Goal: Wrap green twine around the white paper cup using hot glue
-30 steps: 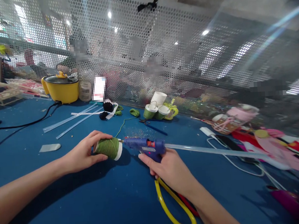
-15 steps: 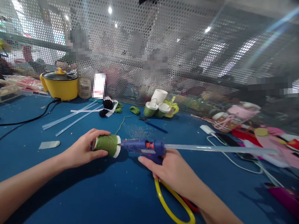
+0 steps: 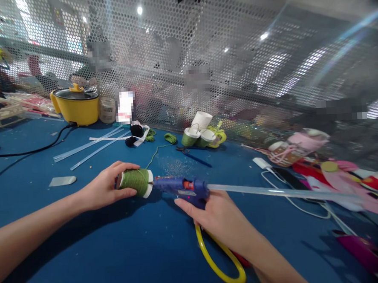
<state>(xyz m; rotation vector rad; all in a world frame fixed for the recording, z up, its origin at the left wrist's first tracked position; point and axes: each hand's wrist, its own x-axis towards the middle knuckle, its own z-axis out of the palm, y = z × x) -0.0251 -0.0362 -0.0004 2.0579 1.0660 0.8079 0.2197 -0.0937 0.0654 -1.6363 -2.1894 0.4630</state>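
My left hand [image 3: 104,188] is wrapped round a paper cup wound with green cord [image 3: 136,182], held on its side just above the blue table [image 3: 119,252]. My right hand [image 3: 217,214] grips a blue hot glue gun [image 3: 182,188] whose nozzle touches the cup's white rim. A long clear glue stick [image 3: 275,192] sticks out of the gun's back toward the right. A green cord [image 3: 156,152] trails from the cup toward the back. A yellow cable [image 3: 217,263] loops under my right wrist.
A perforated metal screen [image 3: 184,65] closes the table's far side. A yellow electric pot [image 3: 76,106], loose glue sticks [image 3: 90,148], several green-wrapped cups [image 3: 198,136], blue scissors [image 3: 191,155], a white charger [image 3: 261,163] and pink craft pieces [image 3: 338,179] lie around. Black cables [image 3: 23,153] run at the left.
The cup and the glue gun have shifted slightly; the nozzle now sits against the cup's rim. Both hands keep their hold.
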